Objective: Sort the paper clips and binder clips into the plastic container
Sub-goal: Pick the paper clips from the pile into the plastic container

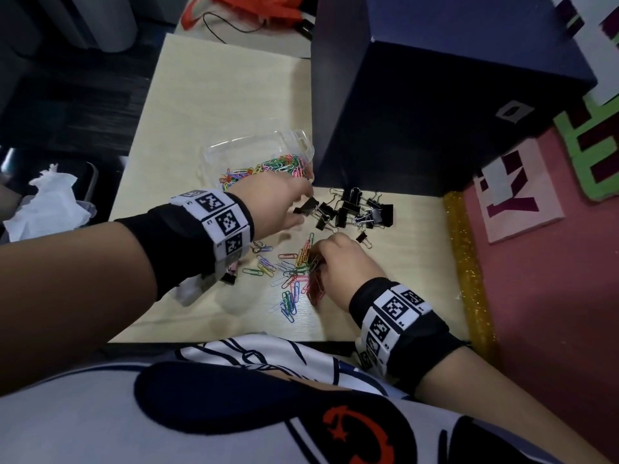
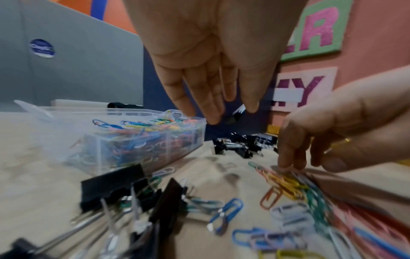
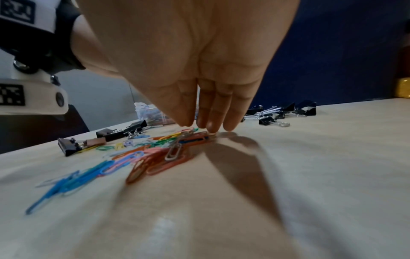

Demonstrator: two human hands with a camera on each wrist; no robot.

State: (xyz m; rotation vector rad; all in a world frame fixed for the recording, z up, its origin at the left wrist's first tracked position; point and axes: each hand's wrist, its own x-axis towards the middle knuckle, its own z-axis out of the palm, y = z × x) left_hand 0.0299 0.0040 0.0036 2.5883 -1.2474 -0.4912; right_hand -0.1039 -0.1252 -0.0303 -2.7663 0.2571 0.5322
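Note:
A clear plastic container (image 1: pixel 234 150) (image 2: pixel 55 133) (image 3: pixel 142 109) stands at the back of the table, with coloured paper clips in one compartment. Loose paper clips (image 1: pixel 288 279) (image 2: pixel 286 189) (image 3: pixel 155 154) lie scattered near the front. A heap of black binder clips (image 1: pixel 355 209) (image 2: pixel 239 147) (image 3: pixel 281 112) sits to the right of the container. My left hand (image 1: pixel 284 205) (image 2: pixel 224 112) hovers with straight fingers, its tips beside the nearest binder clip (image 1: pixel 306 206). My right hand (image 1: pixel 335 259) (image 3: pixel 208 126) presses its fingertips (image 2: pixel 286 166) onto the paper clip pile.
A tall dark blue box (image 1: pixel 435 112) stands right behind the binder clips. A pink board with a gold glitter edge (image 1: pixel 469 262) bounds the table on the right. More binder clips (image 1: pixel 229 277) (image 2: pixel 115 189) (image 3: pixel 68 146) lie under my left wrist. White tissue (image 1: pixel 50 202) lies off the table's left side.

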